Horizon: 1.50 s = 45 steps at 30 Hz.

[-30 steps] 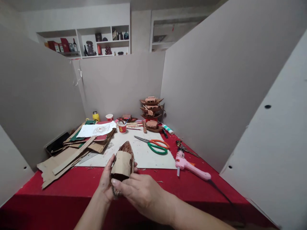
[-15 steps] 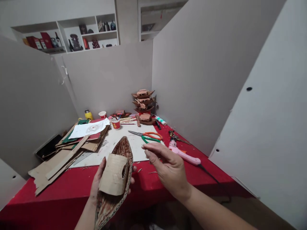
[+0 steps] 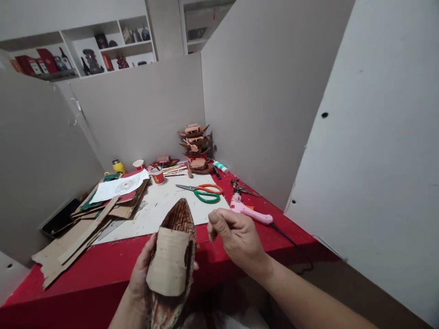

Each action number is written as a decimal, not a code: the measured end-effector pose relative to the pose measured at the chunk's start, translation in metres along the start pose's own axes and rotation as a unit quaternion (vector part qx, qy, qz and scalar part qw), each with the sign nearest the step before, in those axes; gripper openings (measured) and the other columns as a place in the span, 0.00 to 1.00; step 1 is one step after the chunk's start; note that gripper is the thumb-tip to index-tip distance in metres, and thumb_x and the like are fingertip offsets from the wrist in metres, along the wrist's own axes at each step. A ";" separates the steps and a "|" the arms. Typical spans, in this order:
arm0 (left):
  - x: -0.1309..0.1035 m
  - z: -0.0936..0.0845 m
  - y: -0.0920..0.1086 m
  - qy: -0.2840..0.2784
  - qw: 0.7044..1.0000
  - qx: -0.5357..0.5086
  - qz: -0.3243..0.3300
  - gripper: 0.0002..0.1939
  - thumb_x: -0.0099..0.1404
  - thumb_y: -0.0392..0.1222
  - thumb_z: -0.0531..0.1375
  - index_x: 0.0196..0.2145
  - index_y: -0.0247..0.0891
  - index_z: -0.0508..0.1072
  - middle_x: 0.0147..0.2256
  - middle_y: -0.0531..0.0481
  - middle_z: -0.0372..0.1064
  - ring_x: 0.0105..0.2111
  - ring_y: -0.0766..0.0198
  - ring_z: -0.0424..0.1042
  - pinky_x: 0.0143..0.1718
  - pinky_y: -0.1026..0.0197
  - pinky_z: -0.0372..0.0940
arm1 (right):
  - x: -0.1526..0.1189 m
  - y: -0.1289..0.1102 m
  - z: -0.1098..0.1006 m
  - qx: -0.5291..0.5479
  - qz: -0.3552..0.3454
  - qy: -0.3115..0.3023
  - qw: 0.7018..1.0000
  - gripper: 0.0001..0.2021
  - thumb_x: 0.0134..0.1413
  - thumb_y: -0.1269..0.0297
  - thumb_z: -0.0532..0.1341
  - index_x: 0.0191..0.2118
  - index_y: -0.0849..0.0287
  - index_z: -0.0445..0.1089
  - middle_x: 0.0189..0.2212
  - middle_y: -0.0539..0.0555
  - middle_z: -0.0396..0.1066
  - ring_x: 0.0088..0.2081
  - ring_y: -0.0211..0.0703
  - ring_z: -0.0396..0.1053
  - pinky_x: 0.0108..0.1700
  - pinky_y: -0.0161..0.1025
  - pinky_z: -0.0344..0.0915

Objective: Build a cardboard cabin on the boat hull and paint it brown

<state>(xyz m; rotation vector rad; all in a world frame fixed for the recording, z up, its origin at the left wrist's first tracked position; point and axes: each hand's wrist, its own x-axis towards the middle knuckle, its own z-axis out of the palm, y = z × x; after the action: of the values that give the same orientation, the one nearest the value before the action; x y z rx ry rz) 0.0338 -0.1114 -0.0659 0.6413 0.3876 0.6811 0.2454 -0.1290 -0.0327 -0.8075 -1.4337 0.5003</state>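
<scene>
My left hand is wrapped around a model boat made of brown-stained corrugated cardboard, its pointed end tilted up and away from me. Over the boat's middle sits a curved cover of bare tan cardboard, with a dark notch in its right edge. To the right of the boat, and apart from it, my right hand hovers above the red cloth, thumb and curled fingers pressed together. Whether anything small is pinched there I cannot make out. Scissors with orange and green handles lie just beyond.
A pink glue gun with a black cord rests at the right. Stacked model boats stand at the back, near a red paper cup. Cardboard pieces and a drawn sheet lie left. Grey panels enclose the table.
My view has turned a little to the right. The boat has come slightly lower and its cover faces me more. My right hand's fingers have curled in more tightly.
</scene>
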 end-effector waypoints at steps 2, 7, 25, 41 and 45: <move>0.002 0.003 -0.009 0.014 1.000 -0.001 -0.012 0.34 0.63 0.61 0.59 0.52 0.26 0.74 0.44 0.33 0.78 0.44 0.43 0.77 0.49 0.47 0.68 | -0.001 -0.001 -0.003 -0.023 -0.019 0.008 1.000 0.15 0.65 0.57 0.57 0.29 0.58 0.70 0.25 0.49 0.70 0.29 0.38 0.68 0.33 0.35 0.66; 0.006 0.018 -0.023 0.056 0.997 0.018 -0.048 0.35 0.66 0.62 0.56 0.57 0.30 0.71 0.44 0.35 0.78 0.46 0.43 0.77 0.53 0.46 0.65 | 0.002 -0.003 -0.013 -0.122 -0.087 -0.065 0.987 0.22 0.60 0.67 0.62 0.59 0.53 0.63 0.56 0.57 0.67 0.58 0.47 0.63 0.60 0.47 0.60; -0.003 0.013 -0.047 0.050 0.987 0.060 -0.143 0.26 0.69 0.55 0.55 0.54 0.34 0.74 0.46 0.42 0.78 0.53 0.51 0.73 0.59 0.51 0.57 | -0.002 -0.001 -0.026 -0.221 -0.097 -0.478 0.845 0.12 0.63 0.68 0.59 0.48 0.65 0.74 0.34 0.58 0.76 0.36 0.44 0.72 0.38 0.37 0.64; -0.046 0.018 0.028 0.083 0.839 0.536 0.044 0.28 0.62 0.45 0.65 0.60 0.49 0.66 0.60 0.47 0.66 0.58 0.53 0.66 0.57 0.55 0.62 | 0.004 0.001 -0.030 -0.335 -0.231 -0.292 0.865 0.07 0.65 0.72 0.54 0.42 0.62 0.69 0.32 0.57 0.75 0.33 0.45 0.71 0.33 0.39 0.66; -0.038 0.038 0.032 0.090 0.733 0.668 0.095 0.21 0.63 0.43 0.63 0.54 0.48 0.73 0.49 0.51 0.76 0.46 0.57 0.74 0.46 0.61 0.66 | 0.006 0.002 -0.022 -0.323 -0.233 -0.298 0.868 0.07 0.65 0.72 0.55 0.43 0.62 0.69 0.32 0.58 0.75 0.34 0.45 0.71 0.35 0.39 0.67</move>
<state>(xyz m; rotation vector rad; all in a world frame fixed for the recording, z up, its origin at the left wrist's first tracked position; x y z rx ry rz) 0.0121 -0.1346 -0.0117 2.0281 1.0255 0.5751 0.2683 -0.1276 -0.0293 -0.8075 -2.3629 -0.1543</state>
